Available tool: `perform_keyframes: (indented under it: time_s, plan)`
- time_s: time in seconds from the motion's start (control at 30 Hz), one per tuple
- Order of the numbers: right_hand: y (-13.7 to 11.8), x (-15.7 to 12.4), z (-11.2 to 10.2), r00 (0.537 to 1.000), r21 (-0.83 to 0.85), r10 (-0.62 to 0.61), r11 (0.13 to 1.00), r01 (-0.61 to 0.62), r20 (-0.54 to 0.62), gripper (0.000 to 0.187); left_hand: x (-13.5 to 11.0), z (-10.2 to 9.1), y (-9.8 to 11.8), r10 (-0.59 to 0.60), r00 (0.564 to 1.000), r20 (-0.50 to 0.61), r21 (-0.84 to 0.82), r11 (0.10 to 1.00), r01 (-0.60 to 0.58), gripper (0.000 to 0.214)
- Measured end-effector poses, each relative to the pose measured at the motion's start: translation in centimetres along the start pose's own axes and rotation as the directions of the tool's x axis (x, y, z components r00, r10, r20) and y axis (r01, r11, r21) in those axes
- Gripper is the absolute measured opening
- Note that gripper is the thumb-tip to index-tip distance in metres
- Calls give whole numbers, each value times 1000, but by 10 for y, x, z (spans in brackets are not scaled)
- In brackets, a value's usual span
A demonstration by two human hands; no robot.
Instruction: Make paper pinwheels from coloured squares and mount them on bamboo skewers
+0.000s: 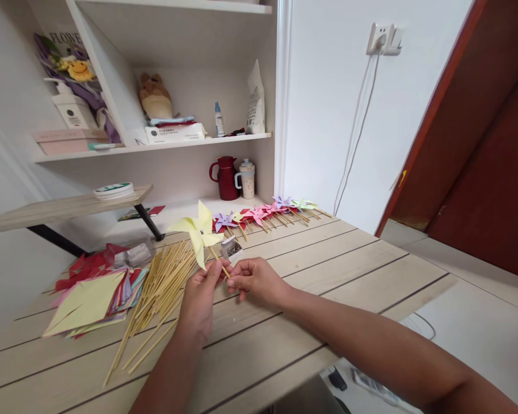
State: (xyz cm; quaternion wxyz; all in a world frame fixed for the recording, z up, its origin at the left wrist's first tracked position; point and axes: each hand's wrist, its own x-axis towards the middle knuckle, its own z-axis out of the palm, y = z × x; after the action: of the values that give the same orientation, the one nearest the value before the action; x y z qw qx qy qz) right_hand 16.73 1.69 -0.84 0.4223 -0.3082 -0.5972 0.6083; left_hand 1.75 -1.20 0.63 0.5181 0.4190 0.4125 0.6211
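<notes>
A pale yellow paper pinwheel [201,231] on a thin wooden stick stands tilted above the table, held between both hands. My left hand [205,290] pinches the stick just below the paper blades. Lower on the same stick, the fingers of my right hand [252,280] are closed around its end. Just behind the hands sits a small open box [232,248] of metal pins. Left of my left hand lies a loose heap of wooden sticks [164,282]. Beside it is a stack of cut coloured paper squares [86,305], a yellow one on top.
A row of pinwheels [259,215] in several colours lies along the table's back edge. A small raised wooden shelf [64,207] on black legs stands at the left. Behind are a red jug [227,178] and a speckled cup [247,179].
</notes>
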Motion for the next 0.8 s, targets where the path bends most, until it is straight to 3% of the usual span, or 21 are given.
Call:
perform_keyframes:
  time_s: [0.23,0.43,0.8]
  plan:
    - [-1,-3,1,997,-27,-72,997,72,18,49,1,-1,2,-11,999,42,-99,995,15,39]
    - [-3,-4,2,996,-40,-94,995,93,-2,40,2,-3,-2,-3,998,69,-114,993,11,39]
    - [-7,1,1,989,-75,-46,997,36,-141,27,8,-7,-13,64,997,36,164,984,-69,69]
